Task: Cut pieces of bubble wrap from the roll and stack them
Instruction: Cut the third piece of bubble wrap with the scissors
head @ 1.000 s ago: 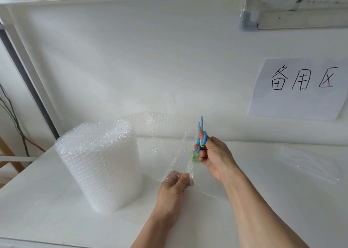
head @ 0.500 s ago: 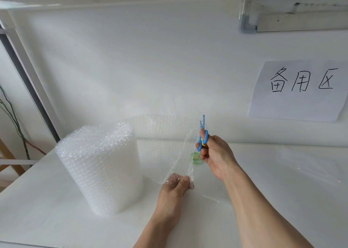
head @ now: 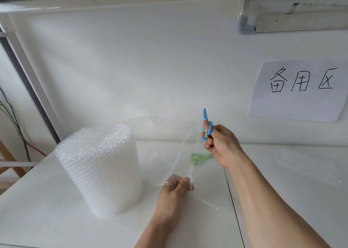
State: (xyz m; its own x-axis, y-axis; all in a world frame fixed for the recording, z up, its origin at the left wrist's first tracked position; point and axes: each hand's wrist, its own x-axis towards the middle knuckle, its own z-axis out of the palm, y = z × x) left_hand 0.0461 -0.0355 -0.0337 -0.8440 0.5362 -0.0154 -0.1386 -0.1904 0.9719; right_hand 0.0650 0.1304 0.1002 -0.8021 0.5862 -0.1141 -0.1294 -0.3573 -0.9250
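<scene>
Bubble wrap roll [head: 98, 169] stands upright on the white table [head: 37, 210], left of centre. Loose sheet [head: 165, 134] unwinds off the roll's far side, runs right behind it, then curves toward the camera. Left hand [head: 174, 189], right of the roll and nearer the camera, pinches the sheet's lower free edge between thumb and fingers, closed on the wrap. Right hand [head: 221, 146], further right of the roll and higher, grips small blue scissors [head: 206, 124] with thumb through a handle loop, other fingers curled; blades point up and look closed or nearly so, clear of the sheet, just beside its upper edge. Green object [head: 200, 158] sits on the table behind the sheet, right of the roll, partly blurred by the wrap, can't identify it. Right forearm crosses in front of the table seam [head: 230, 195]. Far right of the roll, a flat clear piece [head: 308, 165] lies on the table, faint, can't tell if it's one layer or more. Wall behind the roll is white; paper sign [head: 299, 90] with handwritten characters is stuck on it up and right of the roll. Above that, a grey-capped fixture [head: 293, 16] under a white shelf edge. Left of the roll: dark frame post [head: 28, 89], cables [head: 15, 123], wooden leg [head: 9, 159].
</scene>
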